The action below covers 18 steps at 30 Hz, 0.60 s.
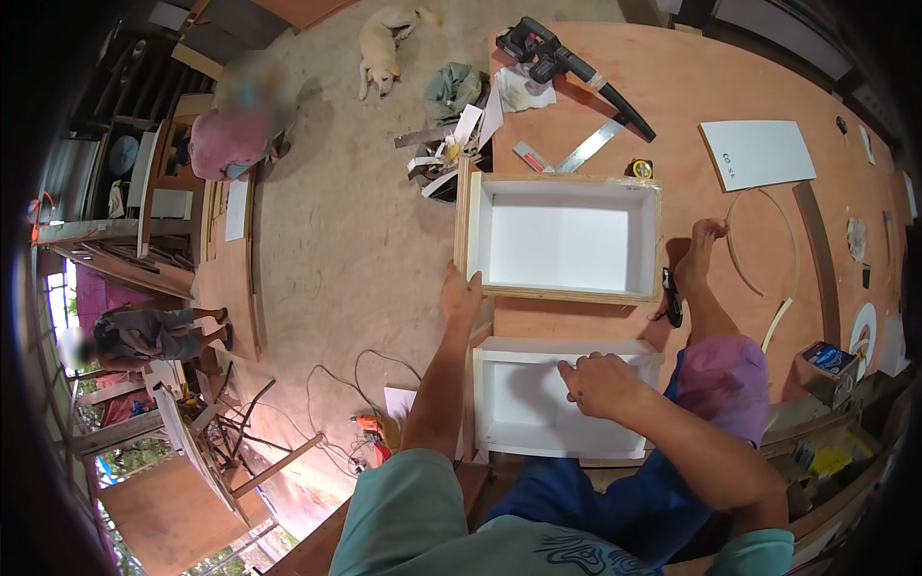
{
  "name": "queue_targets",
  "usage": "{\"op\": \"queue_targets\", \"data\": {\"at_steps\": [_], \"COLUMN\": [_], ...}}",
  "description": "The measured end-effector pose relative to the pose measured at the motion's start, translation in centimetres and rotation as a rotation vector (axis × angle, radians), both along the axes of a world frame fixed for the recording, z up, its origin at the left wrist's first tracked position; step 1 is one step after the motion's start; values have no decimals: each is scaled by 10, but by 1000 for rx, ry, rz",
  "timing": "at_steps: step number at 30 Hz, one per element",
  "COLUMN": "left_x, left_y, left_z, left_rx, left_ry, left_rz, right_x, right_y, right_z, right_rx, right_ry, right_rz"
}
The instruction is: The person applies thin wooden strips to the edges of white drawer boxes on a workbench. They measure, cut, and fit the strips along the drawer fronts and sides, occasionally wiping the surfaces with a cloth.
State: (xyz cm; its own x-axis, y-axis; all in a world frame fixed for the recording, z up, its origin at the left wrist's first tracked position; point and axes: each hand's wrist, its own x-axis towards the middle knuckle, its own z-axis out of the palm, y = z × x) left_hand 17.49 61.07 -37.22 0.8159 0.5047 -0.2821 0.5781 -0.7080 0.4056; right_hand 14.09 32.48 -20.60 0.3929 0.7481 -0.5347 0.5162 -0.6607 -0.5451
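A plywood-edged box with a white inside (567, 240) lies on the workbench, its long sides running left to right. My left hand (461, 296) grips its near left corner, thumb and fingers around the edge of the plywood left panel (463, 216). Nearer to me rests a second, white shallow box (490, 352), partly covered by my right arm. Above this white box hovers my right hand (603, 384), its fingers curled in; whatever they may hold is hidden. My bare foot (696, 252) is on the bench beside the plywood-edged box, next to a black-handled tool (671, 300).
On the bench (615, 77) lie a cordless blower (567, 67), a try square (586, 146), a tape measure (641, 169), a white panel (759, 154) and a curved strip (735, 245). Offcuts (451, 154) fill a sack at left. A dog, two people and an orange drill (367, 422) are beyond.
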Motion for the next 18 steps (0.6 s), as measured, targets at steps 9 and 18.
{"op": "queue_targets", "data": {"at_steps": [9,18], "left_x": [-1,-18], "left_y": [19,24], "left_z": [-12,-20], "left_rx": [-197,-170], "left_ry": [-78,-181], "left_rz": [-56,-113], "right_x": [6,2], "right_y": [10,16], "right_z": [2,2], "right_rx": [37,11], "right_ry": [-26,-57], "right_rz": [10,45]}}
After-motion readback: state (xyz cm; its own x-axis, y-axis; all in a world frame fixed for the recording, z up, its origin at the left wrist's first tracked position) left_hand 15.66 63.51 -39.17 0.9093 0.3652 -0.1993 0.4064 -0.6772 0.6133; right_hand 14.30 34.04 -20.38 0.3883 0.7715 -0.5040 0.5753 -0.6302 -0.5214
